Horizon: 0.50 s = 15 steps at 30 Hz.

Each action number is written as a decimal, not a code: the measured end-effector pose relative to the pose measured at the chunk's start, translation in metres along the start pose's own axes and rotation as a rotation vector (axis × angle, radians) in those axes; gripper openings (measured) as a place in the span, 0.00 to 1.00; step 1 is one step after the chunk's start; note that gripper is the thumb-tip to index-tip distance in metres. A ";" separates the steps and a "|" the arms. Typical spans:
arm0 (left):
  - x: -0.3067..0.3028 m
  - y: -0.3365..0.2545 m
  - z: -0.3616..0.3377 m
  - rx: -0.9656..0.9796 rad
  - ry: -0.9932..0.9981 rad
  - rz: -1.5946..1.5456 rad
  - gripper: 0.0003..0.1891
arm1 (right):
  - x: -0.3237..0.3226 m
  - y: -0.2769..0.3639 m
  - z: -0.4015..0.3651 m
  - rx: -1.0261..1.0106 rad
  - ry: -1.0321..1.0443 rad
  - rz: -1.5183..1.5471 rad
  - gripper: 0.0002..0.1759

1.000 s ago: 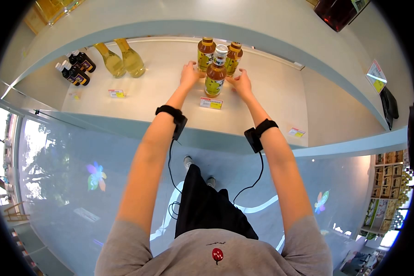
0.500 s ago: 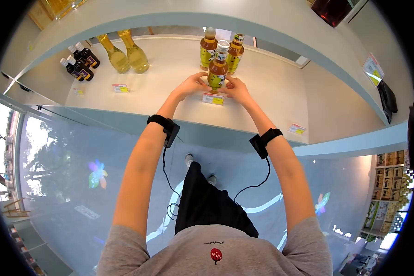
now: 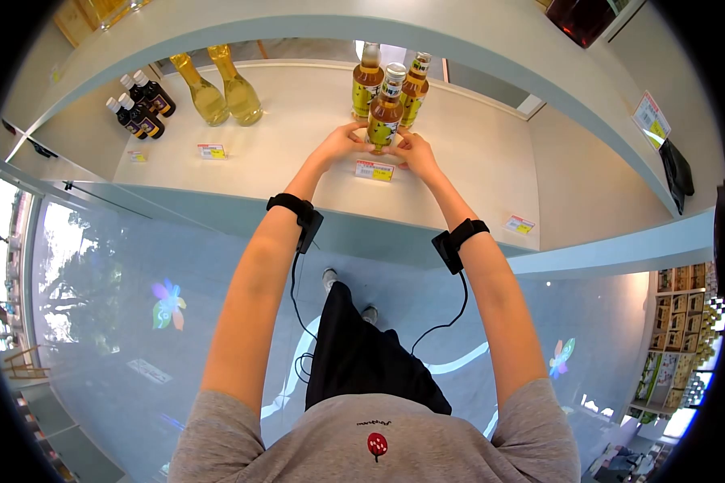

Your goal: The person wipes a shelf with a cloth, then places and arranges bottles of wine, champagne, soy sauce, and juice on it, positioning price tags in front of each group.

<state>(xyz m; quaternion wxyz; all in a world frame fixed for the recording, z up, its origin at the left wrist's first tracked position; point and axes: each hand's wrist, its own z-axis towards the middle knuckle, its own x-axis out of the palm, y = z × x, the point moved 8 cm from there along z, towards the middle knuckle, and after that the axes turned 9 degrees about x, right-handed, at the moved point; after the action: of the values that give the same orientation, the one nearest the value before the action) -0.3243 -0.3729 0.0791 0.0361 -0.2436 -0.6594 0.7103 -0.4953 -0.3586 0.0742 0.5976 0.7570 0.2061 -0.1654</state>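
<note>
An amber glass bottle with a yellow-green label (image 3: 384, 121) stands upright on the shelf, in front of two matching ones: the back left bottle (image 3: 366, 84) and the back right bottle (image 3: 414, 90). My left hand (image 3: 345, 146) has its fingers closed round the left side of the front bottle's base. From the other side, my right hand (image 3: 416, 152) grips the same base, its thumb across the lower front. Just nearer to me than the base is a small price tag (image 3: 374, 171).
To the left stand two clear long-necked bottles of yellow liquid (image 3: 239, 95) and several small dark bottles with white caps (image 3: 142, 117). More price tags (image 3: 212, 151) line the shelf front. An upper shelf edge (image 3: 362, 30) curves above the bottles.
Both hands and the front bottle have shifted slightly away from me and to the right. More room now shows between the bottle's base and the price tag.
</note>
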 end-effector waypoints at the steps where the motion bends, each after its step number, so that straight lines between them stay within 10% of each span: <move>1: 0.000 -0.001 0.000 -0.002 0.001 0.005 0.37 | 0.000 -0.001 0.000 0.000 -0.002 0.018 0.34; 7: 0.000 -0.001 -0.001 -0.004 -0.017 0.012 0.36 | 0.001 0.001 -0.001 -0.013 0.006 -0.026 0.39; 15: -0.016 0.011 -0.060 -0.013 -0.246 -0.058 0.16 | -0.006 -0.021 -0.051 -0.020 -0.021 0.376 0.21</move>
<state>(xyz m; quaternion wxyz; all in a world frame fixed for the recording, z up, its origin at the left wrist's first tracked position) -0.2840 -0.3250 0.0727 -0.0260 -0.1356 -0.6702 0.7292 -0.5111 -0.3056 0.0719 0.6277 0.7744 0.0564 -0.0563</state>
